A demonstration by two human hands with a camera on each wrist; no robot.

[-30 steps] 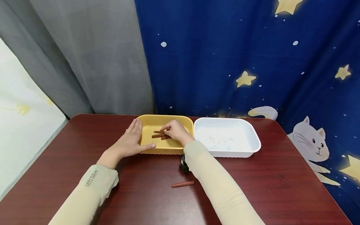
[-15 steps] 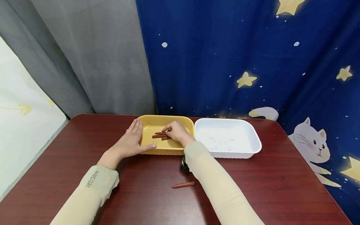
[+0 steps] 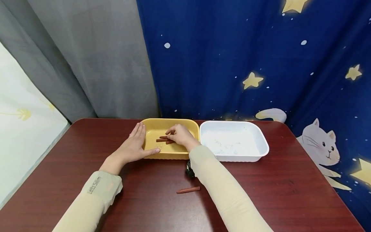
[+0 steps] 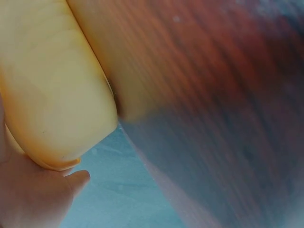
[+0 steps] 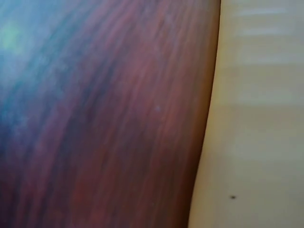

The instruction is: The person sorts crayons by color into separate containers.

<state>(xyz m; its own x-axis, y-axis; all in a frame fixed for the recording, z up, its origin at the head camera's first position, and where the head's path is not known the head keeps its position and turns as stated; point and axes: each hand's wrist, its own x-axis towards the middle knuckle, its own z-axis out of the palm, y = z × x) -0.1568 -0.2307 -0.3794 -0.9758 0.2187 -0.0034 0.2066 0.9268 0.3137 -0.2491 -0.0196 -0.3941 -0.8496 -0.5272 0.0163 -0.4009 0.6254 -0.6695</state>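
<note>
Several slim, reddish-brown, crayon-like sticks [image 3: 161, 140] are lying in a loose cluster inside the shallow, yellow, round-cornered tray [image 3: 151, 130], around the middle of its floor. The right hand [image 3: 180, 134] is reaching over the tray's right part and grasping at the sticks' right ends, thumb and fingers bent down on them. It seems to be pinching at least one, though the fingers are hiding how many. The right wrist view is showing only the wood-grained surface and the tray's outer wall, so it is not settling the grip.

The left hand [image 3: 134, 141] is holding no stick; its fingers are lying extended against the tray's left end, and its thumb is stretching along the near rim. This spread is probably bracing the light-looking tray so that it is not sliding while the sticks are being handled.

Just right of the tray, a white, round-cornered tray [image 3: 249, 138] with small specks on its floor is standing in line with it, perhaps to keep both within reach. Nearer the person than the yellow tray, a small black object [image 3: 189, 170] is sitting half hidden by the right sleeve [image 3: 220, 183], and one loose reddish-brown stick [image 3: 188, 190] is lying beyond that on the dark red surface [image 3: 145, 203].
</note>
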